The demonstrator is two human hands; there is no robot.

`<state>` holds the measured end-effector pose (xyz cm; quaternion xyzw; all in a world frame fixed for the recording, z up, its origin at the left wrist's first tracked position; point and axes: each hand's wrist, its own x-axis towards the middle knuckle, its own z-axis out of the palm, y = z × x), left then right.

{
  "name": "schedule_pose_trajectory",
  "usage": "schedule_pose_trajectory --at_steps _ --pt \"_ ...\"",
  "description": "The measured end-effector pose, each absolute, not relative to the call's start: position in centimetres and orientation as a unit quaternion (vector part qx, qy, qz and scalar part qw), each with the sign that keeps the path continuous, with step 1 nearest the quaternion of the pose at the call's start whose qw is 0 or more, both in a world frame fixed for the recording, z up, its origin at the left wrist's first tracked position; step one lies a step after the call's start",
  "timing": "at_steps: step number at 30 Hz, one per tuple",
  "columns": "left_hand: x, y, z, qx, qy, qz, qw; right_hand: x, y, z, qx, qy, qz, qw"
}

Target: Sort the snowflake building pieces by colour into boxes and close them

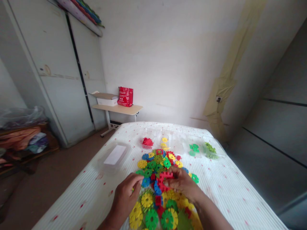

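My right hand (pixel 183 184) is closed on a red notched building piece (pixel 165 179), gripped between thumb and fingers above the pile. To its left, my left hand (pixel 126 196) has thumb and forefinger pressed together; whatever may be between them I cannot make out. Under and around both hands spreads a pile of plastic snowflake discs, with a yellow disc (pixel 146 199), a green disc (pixel 151 218) and a blue disc (pixel 145 182) among them. A small red square piece (pixel 158 201) lies between the hands, near the front of the pile.
Beyond the pile, clear containers hold red pieces (pixel 147 141), yellow discs (pixel 164 144), green discs (pixel 194 148) and light green pieces (pixel 210 149). A clear box with a white sheet (pixel 115 155) is at left on the striped tablecloth (pixel 83 191). A side table (pixel 127 109) carries a red bag (pixel 125 96).
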<state>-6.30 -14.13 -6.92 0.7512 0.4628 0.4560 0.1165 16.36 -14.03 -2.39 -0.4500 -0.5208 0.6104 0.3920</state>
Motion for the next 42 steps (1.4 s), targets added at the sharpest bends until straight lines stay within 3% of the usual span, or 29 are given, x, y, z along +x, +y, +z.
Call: schedule_pose_trajectory --at_steps 8,15,23,27,34,42 --pt "-5.1 -14.6 -6.2 0.736 0.449 0.470 0.193 16.5 -13.8 -2.2 -0.455 -0.463 0.618 0.444" --pt "-3.0 -15.1 -6.4 0.652 0.454 0.465 0.391 15.1 -14.7 -2.4 -0.443 -0.536 0.597 0.399" --pt "-2.1 -15.7 -6.2 0.542 0.487 0.433 0.530 14.2 -15.6 -2.0 -0.474 -0.712 0.394 0.337" --pt "-2.2 -15.3 -6.5 0.515 0.487 0.442 0.550 14.1 -15.8 -1.9 -0.471 -0.705 0.409 0.338" --pt "-3.0 -15.0 -5.6 0.494 0.456 0.464 0.577 14.1 -15.2 -3.1 -0.421 -0.639 0.473 0.437" --pt "-3.2 -14.9 -6.0 0.507 0.421 0.457 0.598 13.8 -15.3 -2.4 -0.372 -0.629 0.524 0.437"
